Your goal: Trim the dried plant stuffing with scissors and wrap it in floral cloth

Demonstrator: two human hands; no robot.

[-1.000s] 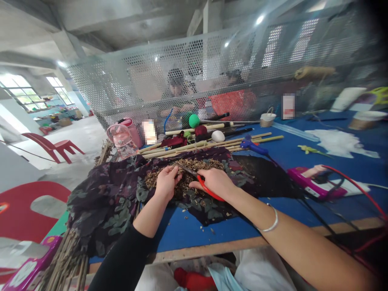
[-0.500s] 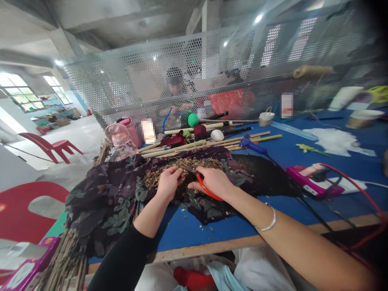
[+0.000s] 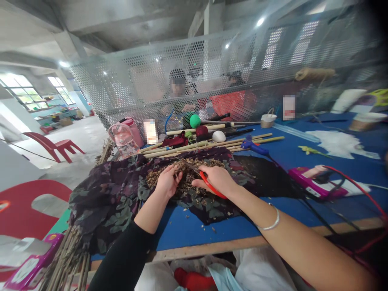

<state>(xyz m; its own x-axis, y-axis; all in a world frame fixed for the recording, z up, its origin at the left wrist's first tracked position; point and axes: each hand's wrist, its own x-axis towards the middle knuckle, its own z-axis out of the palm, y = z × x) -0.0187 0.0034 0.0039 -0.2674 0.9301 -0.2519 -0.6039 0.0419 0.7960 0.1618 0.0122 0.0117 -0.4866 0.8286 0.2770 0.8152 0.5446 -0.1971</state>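
Where the blue table (image 3: 182, 234) meets the person's lap (image 3: 257, 266) at six o'clock, the near side of the dark flowered cloth (image 3: 106, 194) begins, and on it, at the centre of the dial, lies a heap of dry brown bits (image 3: 186, 182). The left hand (image 3: 167, 182) is at the heap's eight o'clock side, fingers curled toward the thumb; whether they pinch a piece, I cannot tell. The right hand (image 3: 218, 180), at three o'clock, is wrapped round the red handles of the scissors (image 3: 210, 187), whose blades point toward ten, near the left fingertips. The step in hand looks like snipping dry stuff over the heap; another cut would call for a steady left hand with its fingertips clear of the blades. Beyond, pale poles (image 3: 169, 152) and a green ball (image 3: 195, 121) lie around twelve, a blue glue gun (image 3: 257, 148) toward two. Farthest off, behind a perforated screen (image 3: 133, 81), a co-worker (image 3: 178, 101) shows near twelve.
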